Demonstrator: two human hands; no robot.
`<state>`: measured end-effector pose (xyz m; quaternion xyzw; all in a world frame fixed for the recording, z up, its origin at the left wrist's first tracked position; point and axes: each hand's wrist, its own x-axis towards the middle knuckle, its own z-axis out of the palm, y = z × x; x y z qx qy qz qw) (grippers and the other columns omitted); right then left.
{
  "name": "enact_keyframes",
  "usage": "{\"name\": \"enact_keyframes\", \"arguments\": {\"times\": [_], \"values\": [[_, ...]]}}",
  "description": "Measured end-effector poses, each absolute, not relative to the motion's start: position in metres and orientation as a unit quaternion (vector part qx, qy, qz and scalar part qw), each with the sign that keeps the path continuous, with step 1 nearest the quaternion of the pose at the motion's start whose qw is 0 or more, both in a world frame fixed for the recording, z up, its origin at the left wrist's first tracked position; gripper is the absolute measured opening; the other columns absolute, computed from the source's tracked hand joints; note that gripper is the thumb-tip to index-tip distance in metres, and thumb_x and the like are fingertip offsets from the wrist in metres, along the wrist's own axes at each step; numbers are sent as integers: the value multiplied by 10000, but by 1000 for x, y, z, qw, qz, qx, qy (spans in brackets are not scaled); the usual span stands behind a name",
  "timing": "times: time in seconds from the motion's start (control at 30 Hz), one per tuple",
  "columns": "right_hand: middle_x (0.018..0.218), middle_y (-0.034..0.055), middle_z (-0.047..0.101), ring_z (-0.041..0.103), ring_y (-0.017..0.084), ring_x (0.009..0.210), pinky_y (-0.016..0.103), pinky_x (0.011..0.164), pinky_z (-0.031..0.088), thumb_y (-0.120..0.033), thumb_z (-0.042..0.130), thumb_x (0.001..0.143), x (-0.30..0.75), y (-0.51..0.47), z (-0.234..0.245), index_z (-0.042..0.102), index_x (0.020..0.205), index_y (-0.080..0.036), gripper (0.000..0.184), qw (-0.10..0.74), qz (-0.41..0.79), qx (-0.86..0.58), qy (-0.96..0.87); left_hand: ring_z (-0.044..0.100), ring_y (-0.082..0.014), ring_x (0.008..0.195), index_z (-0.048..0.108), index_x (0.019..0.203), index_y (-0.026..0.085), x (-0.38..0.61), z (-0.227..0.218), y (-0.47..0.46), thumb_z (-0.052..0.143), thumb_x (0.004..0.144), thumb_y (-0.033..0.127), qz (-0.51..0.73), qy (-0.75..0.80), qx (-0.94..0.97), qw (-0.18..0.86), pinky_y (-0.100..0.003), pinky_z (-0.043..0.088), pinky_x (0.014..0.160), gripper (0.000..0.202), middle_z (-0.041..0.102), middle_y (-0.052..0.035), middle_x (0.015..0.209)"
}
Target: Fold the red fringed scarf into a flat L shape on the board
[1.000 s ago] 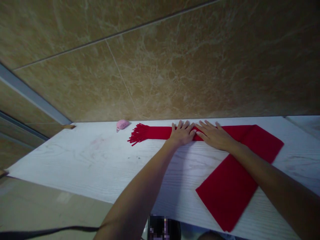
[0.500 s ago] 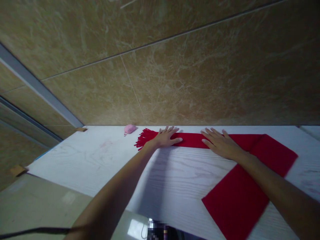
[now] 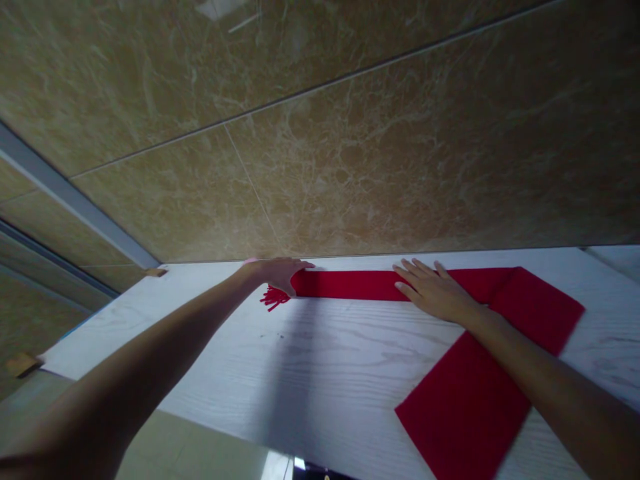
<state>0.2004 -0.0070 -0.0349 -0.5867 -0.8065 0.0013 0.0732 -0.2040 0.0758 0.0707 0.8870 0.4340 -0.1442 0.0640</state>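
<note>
A red scarf [image 3: 360, 285] lies in an L shape on the white wood-grain table [image 3: 310, 360]. A narrow folded strip runs along the far edge and a wide part [image 3: 470, 393] angles toward me at the right. My left hand [image 3: 277, 272] rests flat, fingers stretched out, on the strip's left end, over the red fringe [image 3: 273, 299]. My right hand [image 3: 433, 290] lies flat with spread fingers on the middle of the strip. Neither hand grips anything.
A marbled brown tile wall [image 3: 350, 133] rises right behind the table's far edge. A grey metal frame [image 3: 75, 200] runs diagonally at the left. A small wooden block [image 3: 155, 272] sits at the table's far left corner. The table's near edge drops to a tan floor.
My left hand slid left along the folded strip, from beside the right hand to the fringed end, now covering the small pink object. The right hand stayed in place.
</note>
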Motion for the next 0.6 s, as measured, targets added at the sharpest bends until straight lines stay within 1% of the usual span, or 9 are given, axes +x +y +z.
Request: {"name": "enact_keyframes", "arguments": {"times": [0.07, 0.2, 0.3, 0.4, 0.5, 0.57, 0.6], "values": [[1770, 115, 388, 339, 343, 1653, 669, 1323, 266, -595, 217, 1109, 201, -6, -36, 475, 1707, -253, 736, 78, -3, -583, -809, 668, -348, 1380, 572, 1596, 243, -216, 70, 77, 903, 668, 326, -154, 443, 881, 55, -439, 528, 1143, 989, 656, -186, 1569], [1766, 105, 402, 353, 352, 1645, 670, 1319, 274, -616, 224, 1107, 203, -4, -40, 484, 1702, -278, 732, 90, -3, -582, -808, 666, -333, 1375, 515, 1637, 234, -242, 71, 80, 895, 672, 348, -182, 479, 859, 22, -393, 519, 1133, 1044, 638, -181, 1591], [1763, 113, 406, 353, 352, 1645, 676, 1316, 274, -606, 228, 1108, 202, -5, -39, 489, 1698, -264, 731, 90, -1, -579, -811, 679, -315, 1351, 544, 1607, 213, -260, 72, 80, 889, 695, 343, -192, 489, 851, 15, -353, 525, 1108, 984, 658, -173, 1569], [1765, 123, 400, 337, 345, 1654, 661, 1329, 256, -585, 241, 1107, 200, -7, -35, 486, 1699, -238, 729, 85, 1, -585, -807, 682, -298, 1346, 605, 1539, 176, -276, 72, 79, 859, 719, 256, -196, 496, 846, 8, -335, 512, 1133, 862, 696, -163, 1521], [1766, 125, 393, 334, 348, 1654, 652, 1334, 252, -566, 257, 1103, 199, -8, -34, 479, 1704, -220, 728, 78, 0, -590, -803, 667, -292, 1369, 594, 1534, 146, -286, 74, 76, 759, 718, 108, -177, 527, 831, -19, -352, 504, 1164, 834, 695, -163, 1518], [1764, 126, 395, 339, 357, 1651, 669, 1325, 262, -560, 255, 1102, 200, -7, -36, 479, 1703, -217, 728, 80, -3, -587, -806, 664, -273, 1363, 576, 1545, 153, -286, 76, 71, 674, 755, 68, -146, 541, 828, -34, -353, 511, 1158, 801, 697, -152, 1514], [1762, 125, 399, 342, 361, 1649, 678, 1321, 267, -562, 252, 1102, 200, -6, -37, 482, 1702, -219, 729, 83, -3, -585, -807, 682, -257, 1321, 596, 1523, 163, -283, 77, 67, 636, 792, 71, -124, 544, 829, -36, -344, 526, 1132, 738, 719, -140, 1476]]}}
